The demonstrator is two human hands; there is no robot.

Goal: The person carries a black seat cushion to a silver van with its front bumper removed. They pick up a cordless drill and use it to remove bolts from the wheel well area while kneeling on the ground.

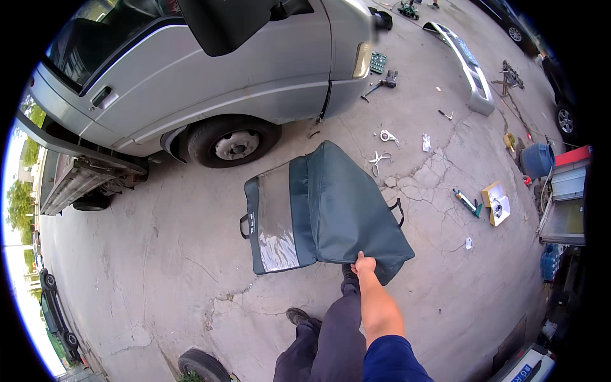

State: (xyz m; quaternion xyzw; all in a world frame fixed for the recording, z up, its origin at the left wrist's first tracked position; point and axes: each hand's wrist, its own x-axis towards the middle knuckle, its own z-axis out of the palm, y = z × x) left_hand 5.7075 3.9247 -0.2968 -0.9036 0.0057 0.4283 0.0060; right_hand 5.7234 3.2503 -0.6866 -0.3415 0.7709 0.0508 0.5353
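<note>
My right hand (364, 264) has its fingers closed on the near edge of a large dark green bag (350, 210) on the concrete in front of my legs and feet. The bag has black carry loops at either side and, on its left section, a clear plastic window (277, 229). The bag's right section is bulkier and creased. One of my feet is partly hidden behind it. My left hand is out of view.
A silver truck (254, 76) stands behind the bag. Scissors (380, 162), tools (382, 83), a caulking gun (466, 202), an open box (496, 202) and a silver bumper (480, 95) lie rightward. A blue barrel (536, 160) is at far right, a loose tire (200, 368) near bottom.
</note>
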